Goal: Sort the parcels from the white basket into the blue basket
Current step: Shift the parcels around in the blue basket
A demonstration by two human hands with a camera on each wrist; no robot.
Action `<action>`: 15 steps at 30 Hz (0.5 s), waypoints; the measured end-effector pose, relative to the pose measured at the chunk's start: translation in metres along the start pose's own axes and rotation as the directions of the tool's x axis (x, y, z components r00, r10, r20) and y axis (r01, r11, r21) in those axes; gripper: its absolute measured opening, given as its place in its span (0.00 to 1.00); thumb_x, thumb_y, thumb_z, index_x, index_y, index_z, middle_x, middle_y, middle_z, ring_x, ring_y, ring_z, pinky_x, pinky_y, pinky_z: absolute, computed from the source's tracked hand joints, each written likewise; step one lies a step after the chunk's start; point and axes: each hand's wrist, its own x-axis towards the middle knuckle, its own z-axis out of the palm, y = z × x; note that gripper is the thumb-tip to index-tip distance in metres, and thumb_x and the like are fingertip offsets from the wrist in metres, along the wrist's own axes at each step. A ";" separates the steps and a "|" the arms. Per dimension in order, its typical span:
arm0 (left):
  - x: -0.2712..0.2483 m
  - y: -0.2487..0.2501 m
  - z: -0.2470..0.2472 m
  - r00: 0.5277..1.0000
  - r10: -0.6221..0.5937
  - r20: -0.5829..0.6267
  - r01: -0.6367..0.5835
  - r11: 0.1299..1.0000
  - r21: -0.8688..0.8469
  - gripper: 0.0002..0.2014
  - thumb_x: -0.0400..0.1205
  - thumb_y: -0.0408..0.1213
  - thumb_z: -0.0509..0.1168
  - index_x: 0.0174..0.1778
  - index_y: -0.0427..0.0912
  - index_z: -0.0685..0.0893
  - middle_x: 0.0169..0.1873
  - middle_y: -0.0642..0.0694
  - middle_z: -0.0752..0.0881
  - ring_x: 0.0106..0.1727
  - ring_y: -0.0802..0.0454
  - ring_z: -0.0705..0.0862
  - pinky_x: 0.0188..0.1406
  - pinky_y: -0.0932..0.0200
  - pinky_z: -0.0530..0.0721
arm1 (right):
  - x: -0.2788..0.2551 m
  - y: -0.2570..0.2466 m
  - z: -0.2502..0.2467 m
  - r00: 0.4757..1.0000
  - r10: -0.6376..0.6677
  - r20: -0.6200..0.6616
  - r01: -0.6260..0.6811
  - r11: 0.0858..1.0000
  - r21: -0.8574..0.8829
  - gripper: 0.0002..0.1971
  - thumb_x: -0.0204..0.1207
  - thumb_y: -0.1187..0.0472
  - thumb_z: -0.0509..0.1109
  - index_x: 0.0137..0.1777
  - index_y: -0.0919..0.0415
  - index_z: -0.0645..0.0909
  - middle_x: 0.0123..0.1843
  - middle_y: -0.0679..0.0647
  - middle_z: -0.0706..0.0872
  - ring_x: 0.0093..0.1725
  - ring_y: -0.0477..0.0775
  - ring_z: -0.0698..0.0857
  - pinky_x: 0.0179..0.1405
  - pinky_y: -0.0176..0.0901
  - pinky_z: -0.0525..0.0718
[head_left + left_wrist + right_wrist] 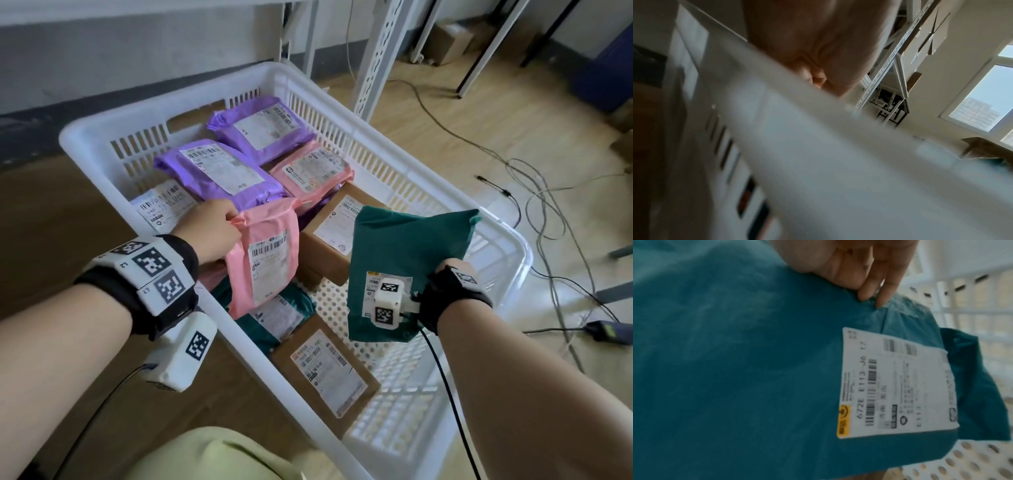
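Observation:
The white basket (404, 185) stands on the floor and holds several parcels. My left hand (212, 233) pinches the top edge of a pink parcel (265, 263), which hangs lifted with its label facing me. My right hand (445, 277) grips a teal parcel (407, 253) by its lower right edge and holds it above the basket floor. In the right wrist view the fingers (871, 282) pinch the teal parcel (735, 369) just above its white label (896, 386). In the blurred left wrist view only the palm of my left hand (818, 40) shows above the basket rim (818, 146). No blue basket is in view.
Two purple parcels (222, 168), a second pink one (311, 171), two brown boxes (325, 240) and another teal parcel (274, 318) lie in the basket. Cables (548, 212) trail over the floor at right. White rack legs (380, 58) stand behind the basket.

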 end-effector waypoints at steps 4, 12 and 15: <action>-0.002 -0.005 0.004 1.000 0.009 0.022 -0.009 1.000 0.014 0.03 0.78 0.28 0.64 0.40 0.39 0.80 0.47 0.34 0.84 0.51 0.37 0.81 0.41 0.58 0.69 | -0.005 0.001 0.012 0.998 -0.018 0.060 0.022 0.997 -0.073 0.08 0.77 0.64 0.66 0.52 0.67 0.80 0.46 0.62 0.78 0.45 0.62 0.77 0.44 0.41 0.73; -0.002 -0.005 0.011 0.999 0.012 0.042 -0.013 1.000 0.020 0.05 0.78 0.31 0.63 0.37 0.44 0.77 0.46 0.39 0.83 0.50 0.40 0.80 0.44 0.56 0.72 | 0.004 -0.010 0.022 0.994 -0.014 0.107 0.020 0.998 -0.054 0.15 0.80 0.67 0.62 0.65 0.69 0.79 0.65 0.66 0.81 0.63 0.63 0.81 0.48 0.43 0.74; -0.001 -0.005 0.011 0.999 0.002 0.043 -0.002 1.000 0.018 0.04 0.79 0.31 0.63 0.39 0.43 0.78 0.43 0.42 0.81 0.47 0.43 0.77 0.44 0.57 0.71 | 0.006 0.001 0.010 0.999 0.006 0.052 -0.002 0.997 -0.080 0.10 0.75 0.64 0.68 0.53 0.67 0.83 0.51 0.63 0.83 0.53 0.62 0.84 0.47 0.41 0.77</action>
